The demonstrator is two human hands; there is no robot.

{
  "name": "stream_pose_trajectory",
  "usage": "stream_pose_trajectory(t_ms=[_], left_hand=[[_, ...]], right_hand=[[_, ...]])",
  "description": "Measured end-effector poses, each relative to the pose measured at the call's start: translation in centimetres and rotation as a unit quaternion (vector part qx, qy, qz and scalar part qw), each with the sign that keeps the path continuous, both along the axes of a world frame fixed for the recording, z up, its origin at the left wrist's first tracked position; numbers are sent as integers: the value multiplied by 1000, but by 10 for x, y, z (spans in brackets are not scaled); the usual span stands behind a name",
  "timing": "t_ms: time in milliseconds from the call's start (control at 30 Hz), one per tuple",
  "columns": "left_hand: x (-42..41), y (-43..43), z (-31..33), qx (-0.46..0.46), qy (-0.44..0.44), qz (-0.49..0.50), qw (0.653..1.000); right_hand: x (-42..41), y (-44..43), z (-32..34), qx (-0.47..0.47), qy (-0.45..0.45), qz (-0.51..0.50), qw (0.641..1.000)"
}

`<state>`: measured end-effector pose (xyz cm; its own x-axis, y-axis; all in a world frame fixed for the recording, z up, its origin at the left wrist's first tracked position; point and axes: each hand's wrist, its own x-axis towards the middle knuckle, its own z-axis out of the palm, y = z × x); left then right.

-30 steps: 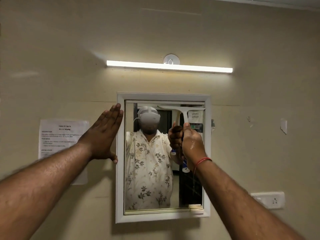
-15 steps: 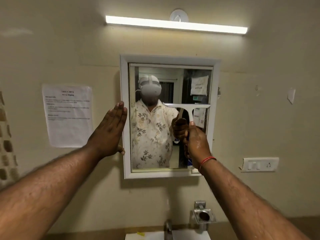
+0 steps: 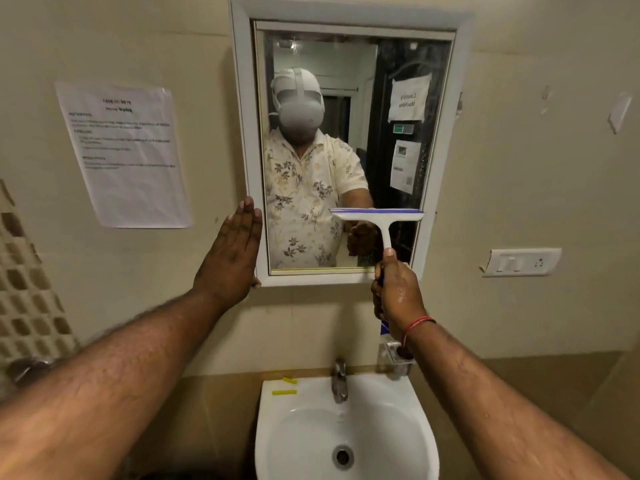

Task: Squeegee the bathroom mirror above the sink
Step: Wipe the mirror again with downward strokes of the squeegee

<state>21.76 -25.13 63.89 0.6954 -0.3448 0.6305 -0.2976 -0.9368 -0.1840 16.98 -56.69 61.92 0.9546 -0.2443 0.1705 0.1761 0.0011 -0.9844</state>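
Head view: a person stood facing a white-framed mirror (image 3: 346, 150) on a beige wall, with both bare arms reaching forward.
Mirror: it hung at 12 o'clock above the sink (image 3: 277, 427). Its glass reflected the person in a flowered shirt and a headset.
Squeegee (image 3: 379, 218): it was white, with a blue strip along the blade. The blade lay level on the glass in the mirror's 5 o'clock part, its right end close to the frame. The handle pointed down to 6 o'clock.
Right hand (image 3: 398, 292): the fingers were curled tight round the squeegee handle and the thumb lay up along the stem. The skin looked wet, and a red thread (image 3: 417, 325) circled the wrist.
Left hand (image 3: 233, 258): it was flat and held nothing, fingers straight and together, pointing to 12 o'clock. It lay against the frame's left side near the 7 o'clock corner.
Sink: it was white, at 6 o'clock in the picture, with a metal tap (image 3: 340, 379) on its back rim. Two yellow strips (image 3: 284, 392) lay at 10 o'clock from the drain.
Wall: a printed paper (image 3: 124, 154) hung at 9 o'clock from the mirror and a white switch plate (image 3: 519, 262) sat at 4 o'clock from it. A small metal holder (image 3: 398, 362) sat just under the right wrist.
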Motion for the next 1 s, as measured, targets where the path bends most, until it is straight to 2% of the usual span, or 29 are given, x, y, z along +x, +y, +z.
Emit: stream_pose_trajectory(t_ms=[633,1000], left_hand=[[-14,-17,-95,-45,85,37,995],[-22,-18,-124,-42,127,36,990]], right_hand=[[-14,3,-87,38,119,-24,992],[-17,2,-84,28,126,-28,991]])
